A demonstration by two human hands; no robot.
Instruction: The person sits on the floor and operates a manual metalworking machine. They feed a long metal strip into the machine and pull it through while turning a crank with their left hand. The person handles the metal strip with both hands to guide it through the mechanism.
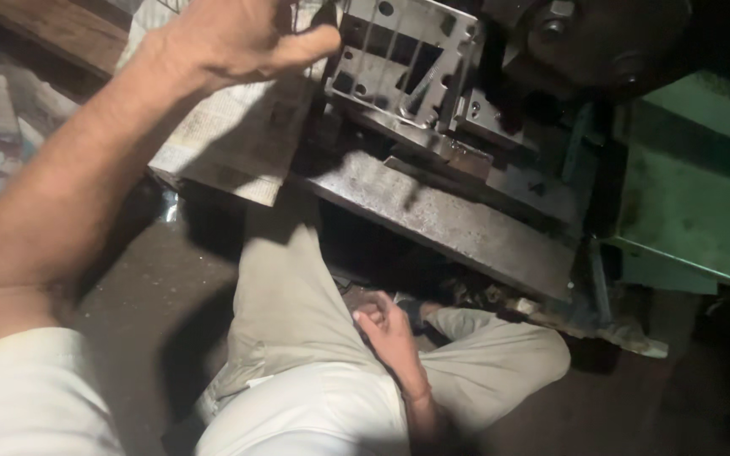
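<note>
Green machine body [694, 186] fills the right side; its grey steel bed plate [449, 215] slopes across the middle; newspaper-covered board [230, 135] lies at its left; perforated metal die plate [403, 59] sits on top of the press; left hand [230, 38] raised just beside that plate, fingers loosely curled, empty; right hand [382, 325] rests fisted between the knees, grip unclear.

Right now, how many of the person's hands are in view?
2. Left hand raised at top, beside the perforated metal plate; right hand low, curled between the legs.
</note>
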